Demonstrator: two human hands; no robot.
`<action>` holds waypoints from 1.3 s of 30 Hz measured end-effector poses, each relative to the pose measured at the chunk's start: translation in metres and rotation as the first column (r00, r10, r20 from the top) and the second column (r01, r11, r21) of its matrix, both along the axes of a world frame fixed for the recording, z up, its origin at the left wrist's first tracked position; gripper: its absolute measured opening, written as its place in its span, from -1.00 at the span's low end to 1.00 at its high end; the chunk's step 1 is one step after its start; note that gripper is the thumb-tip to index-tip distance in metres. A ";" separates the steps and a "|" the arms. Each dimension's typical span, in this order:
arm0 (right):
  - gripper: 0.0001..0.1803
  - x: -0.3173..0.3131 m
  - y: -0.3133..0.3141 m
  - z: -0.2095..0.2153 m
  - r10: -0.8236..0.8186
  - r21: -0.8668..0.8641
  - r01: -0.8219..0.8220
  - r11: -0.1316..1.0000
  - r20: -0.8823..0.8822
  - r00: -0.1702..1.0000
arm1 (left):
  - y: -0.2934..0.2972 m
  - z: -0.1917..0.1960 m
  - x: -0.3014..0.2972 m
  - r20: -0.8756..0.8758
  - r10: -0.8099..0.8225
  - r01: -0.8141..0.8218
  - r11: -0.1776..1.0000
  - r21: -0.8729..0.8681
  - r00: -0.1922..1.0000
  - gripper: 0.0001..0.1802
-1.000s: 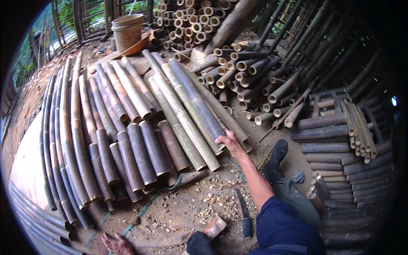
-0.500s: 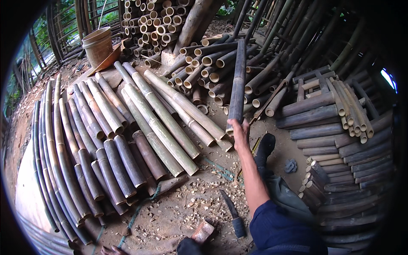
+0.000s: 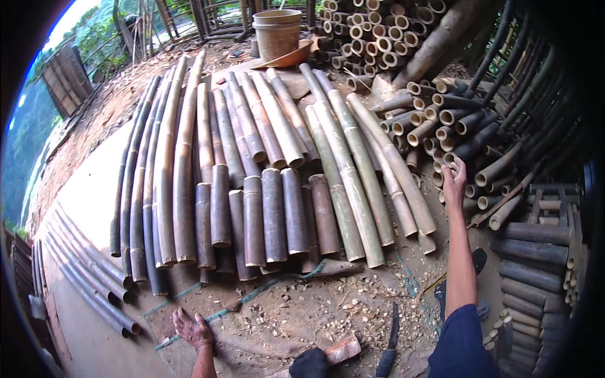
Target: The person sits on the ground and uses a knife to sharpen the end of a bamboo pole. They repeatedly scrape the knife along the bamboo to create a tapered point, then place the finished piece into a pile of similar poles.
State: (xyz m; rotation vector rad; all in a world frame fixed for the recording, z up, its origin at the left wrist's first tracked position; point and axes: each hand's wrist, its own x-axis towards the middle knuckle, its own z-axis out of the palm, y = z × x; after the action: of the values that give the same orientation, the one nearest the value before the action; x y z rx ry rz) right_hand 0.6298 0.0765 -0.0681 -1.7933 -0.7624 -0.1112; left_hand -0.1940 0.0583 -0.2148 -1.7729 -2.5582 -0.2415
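My right hand [image 3: 454,181] reaches out to the right, its fingers curled on the near end of a dark bamboo pole [image 3: 474,147] that lies on a heap of short bamboo tubes [image 3: 441,116]. My left hand [image 3: 193,330] rests flat on the dirt at the lower edge, fingers spread and holding nothing. Between the two hands lies a row of long split bamboo pieces [image 3: 277,183], green, tan and brown, side by side on the ground.
A tan bucket [image 3: 277,31] stands at the back beside stacked round bamboo ends [image 3: 372,31]. A dark-bladed knife [image 3: 391,340] and a wooden block [image 3: 341,349] lie near my legs. Curved bamboo slats [image 3: 88,277] lie at the left. Dark cut pieces [image 3: 535,252] are stacked at the right.
My right hand had lifted a bamboo pole from the ground and held it upright; the hand is now at the tube heap. The view has swung left, and my left hand shows again.
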 end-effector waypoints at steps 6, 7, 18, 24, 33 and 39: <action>-0.58 -0.164 0.098 -0.034 0.436 -0.252 -0.417 0.873 0.022 0.899 | -0.006 -0.007 -0.005 0.063 -0.004 0.000 0.999 0.053 0.998 -0.18; -0.58 -0.189 0.115 -0.040 0.482 -0.296 -0.451 0.842 0.036 0.876 | -0.007 -0.009 -0.006 0.076 -0.011 0.007 0.998 0.061 0.997 -0.18; -0.33 -0.295 0.288 -0.052 0.321 -0.678 -0.236 0.697 0.000 0.947 | 0.000 -0.002 0.000 0.136 -0.034 0.026 0.998 0.065 0.990 -0.15; -0.47 -0.292 0.295 -0.051 0.252 -0.582 0.151 0.799 0.553 0.794 | -0.002 0.001 -0.006 0.145 -0.017 0.009 0.999 0.053 0.989 -0.15; -0.75 -0.363 0.322 -0.059 0.646 -0.534 -0.387 0.751 0.476 0.596 | 0.000 -0.004 -0.006 0.131 -0.024 0.016 0.998 0.057 0.991 -0.15; -0.48 -0.443 0.340 -0.052 0.772 -0.915 -0.311 0.258 0.001 0.636 | 0.000 -0.002 -0.005 0.143 -0.032 0.022 0.997 0.068 0.989 -0.18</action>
State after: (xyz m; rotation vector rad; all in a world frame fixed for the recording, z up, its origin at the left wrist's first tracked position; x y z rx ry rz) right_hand 0.1866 0.4167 -0.1202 -2.2970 -2.1209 0.4628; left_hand -0.1987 0.0580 -0.2164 -1.8317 -2.5876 -0.4666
